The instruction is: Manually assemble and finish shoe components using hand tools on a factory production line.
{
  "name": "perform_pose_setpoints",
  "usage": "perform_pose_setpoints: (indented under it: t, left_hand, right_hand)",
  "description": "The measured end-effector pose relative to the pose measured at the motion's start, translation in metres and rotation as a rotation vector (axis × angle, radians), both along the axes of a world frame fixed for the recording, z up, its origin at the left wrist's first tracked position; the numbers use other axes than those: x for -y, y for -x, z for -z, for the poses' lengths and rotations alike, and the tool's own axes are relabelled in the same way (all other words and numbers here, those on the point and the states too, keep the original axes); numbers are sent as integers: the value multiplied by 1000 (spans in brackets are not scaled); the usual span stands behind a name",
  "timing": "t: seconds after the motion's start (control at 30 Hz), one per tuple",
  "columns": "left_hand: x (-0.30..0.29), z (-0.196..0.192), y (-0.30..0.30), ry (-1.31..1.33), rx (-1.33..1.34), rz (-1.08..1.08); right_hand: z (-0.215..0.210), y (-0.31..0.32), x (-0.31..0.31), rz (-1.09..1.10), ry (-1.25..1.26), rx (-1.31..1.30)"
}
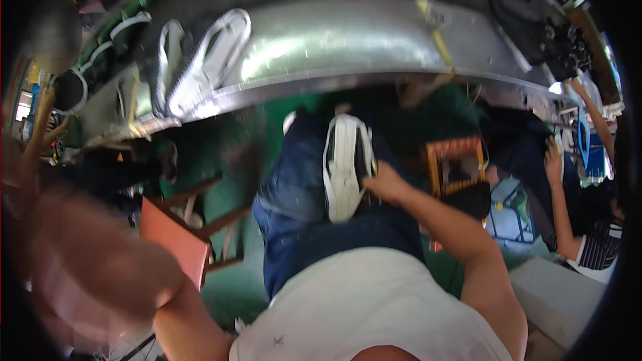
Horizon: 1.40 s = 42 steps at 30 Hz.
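Note:
On my lap lies a shoe (344, 167), its long pale cream face turned up toward me and dark material along its sides. My right hand (384, 184) is closed on the shoe's right edge, the fingers curled around that side. Far to the left, my left hand (87, 254) is raised and badly smeared by motion. Its fingers cannot be made out, nor whether anything is in them. Beneath the shoe are my blue trousers (287, 194).
Ahead runs a shiny metal bench (348, 33). White-edged shoes (210, 63) lie on its left part, and dark shoes (528, 40) on its right. A reddish stool (175, 241) stands at left. An orange-framed box (457, 164) and a co-worker's arm (562, 207) are at right.

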<state>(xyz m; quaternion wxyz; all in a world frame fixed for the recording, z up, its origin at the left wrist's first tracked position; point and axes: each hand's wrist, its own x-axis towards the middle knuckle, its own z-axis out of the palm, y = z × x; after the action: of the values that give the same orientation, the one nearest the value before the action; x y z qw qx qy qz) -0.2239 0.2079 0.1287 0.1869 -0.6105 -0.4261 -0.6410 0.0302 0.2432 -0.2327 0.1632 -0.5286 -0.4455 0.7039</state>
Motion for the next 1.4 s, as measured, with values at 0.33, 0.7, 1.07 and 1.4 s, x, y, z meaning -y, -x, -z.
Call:
perform_pose_setpoints:
  t: [0.33,0.7,1.07,1.4]
  left_hand:
    - [-17,359,-39,1890,220,498]
    - [15,389,-56,1572,865,729]
    - [16,378,-63,1659,610,560]
    - [15,384,-65,1706,440,468]
  right_hand:
    - [-10,-10,6,14,37,3]
    - [-59,-78,11,-489,-519,439]
    - [-27,17,-38,-477,-957,300]
    - [-29,-12,-39,-373,-697,213]
